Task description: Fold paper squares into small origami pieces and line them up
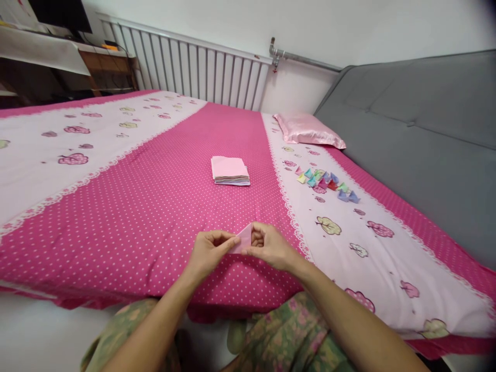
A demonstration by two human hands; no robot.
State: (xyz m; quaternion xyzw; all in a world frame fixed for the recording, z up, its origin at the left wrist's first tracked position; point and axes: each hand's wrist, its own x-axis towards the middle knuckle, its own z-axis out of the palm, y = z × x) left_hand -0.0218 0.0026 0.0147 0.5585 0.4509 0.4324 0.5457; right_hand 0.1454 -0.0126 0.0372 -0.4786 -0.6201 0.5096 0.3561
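Observation:
Both my hands meet over the near edge of the bed, pinching a small folded pink paper between them. My left hand grips its left side with thumb and fingers closed. My right hand holds the right side, fingers curled round it. The paper is partly hidden by my fingers. Farther out on the pink dotted sheet lies a stack of pink paper squares. To the right, a cluster of several small folded paper pieces in mixed colours sits on the white strip.
A pink satin pillow lies at the head, against a grey padded headboard. A white radiator runs along the far wall. A wooden desk stands at the far left. My green floral lap is below the bed edge.

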